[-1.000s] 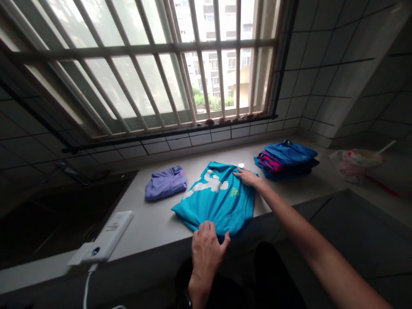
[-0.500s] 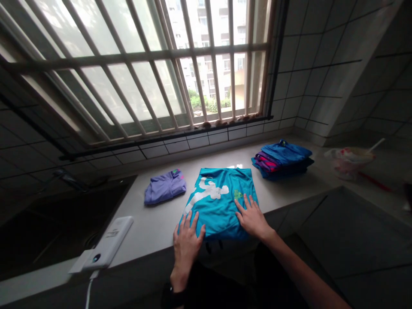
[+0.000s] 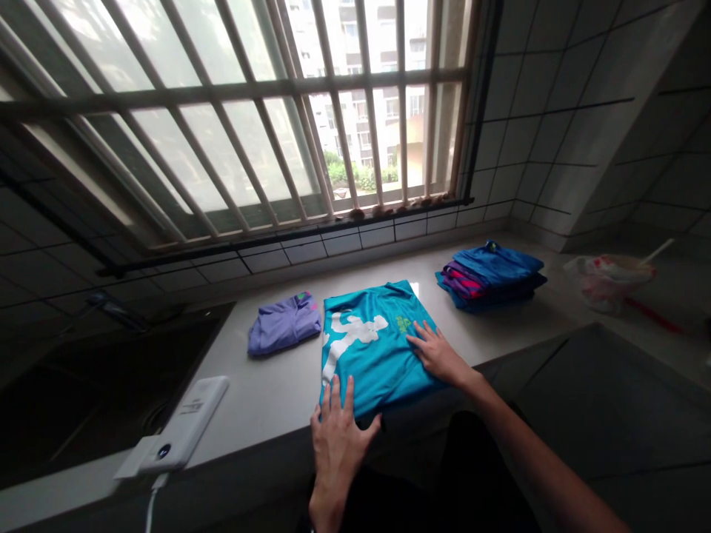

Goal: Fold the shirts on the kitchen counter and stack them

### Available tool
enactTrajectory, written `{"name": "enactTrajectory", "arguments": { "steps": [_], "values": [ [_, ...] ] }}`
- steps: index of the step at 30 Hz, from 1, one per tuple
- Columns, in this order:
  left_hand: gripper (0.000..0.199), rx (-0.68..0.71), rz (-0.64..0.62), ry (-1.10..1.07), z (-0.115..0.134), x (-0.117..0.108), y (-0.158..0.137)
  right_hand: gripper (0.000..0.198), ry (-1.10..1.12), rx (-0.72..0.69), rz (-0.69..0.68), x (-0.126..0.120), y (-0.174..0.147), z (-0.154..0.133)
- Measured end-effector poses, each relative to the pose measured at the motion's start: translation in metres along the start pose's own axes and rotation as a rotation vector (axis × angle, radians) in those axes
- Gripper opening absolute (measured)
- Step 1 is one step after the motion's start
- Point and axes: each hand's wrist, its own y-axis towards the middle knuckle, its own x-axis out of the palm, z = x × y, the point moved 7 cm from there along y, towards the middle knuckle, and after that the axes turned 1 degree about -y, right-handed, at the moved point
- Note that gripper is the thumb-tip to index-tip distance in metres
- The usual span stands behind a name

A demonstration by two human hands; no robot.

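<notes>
A teal T-shirt [image 3: 378, 370] with a white figure print and a small green logo lies folded on the counter, turned at an angle, its near edge at the counter's front. My left hand [image 3: 338, 429] is at its near left corner, fingers spread, fingertips on the cloth. Flat on the shirt's right side rests my right hand [image 3: 441, 355], fingers stretched out. To the left sits a folded lilac garment [image 3: 283, 326]. A stack of folded clothes [image 3: 492, 274] in blue, purple and pink stands to the right.
The pale counter [image 3: 261, 392] runs beneath a barred window. A white power bank [image 3: 189, 422] with a cable lies at the left by the dark sink [image 3: 100, 385]. At far right stands a plastic-wrapped cup [image 3: 608, 281] with a white stick, beside a red strip [image 3: 655, 314].
The teal T-shirt has rotated on the counter, its far left corner swinging leftward toward the lilac garment. My left hand has shifted slightly right and nearer to me; the right hand has moved slightly right.
</notes>
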Motion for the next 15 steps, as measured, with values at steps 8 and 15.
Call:
{"name": "enactTrajectory", "arguments": {
  "steps": [8,15],
  "values": [
    [0.083,0.103,-0.05,0.097,-0.009,0.007,-0.003,0.075,-0.027,-0.067,0.225,0.025,-0.085,-0.033],
    [0.079,0.169,-0.258,-0.031,-0.033,-0.006,-0.009,0.05,0.188,-0.125,0.213,0.004,-0.092,-0.019]
  ]
}}
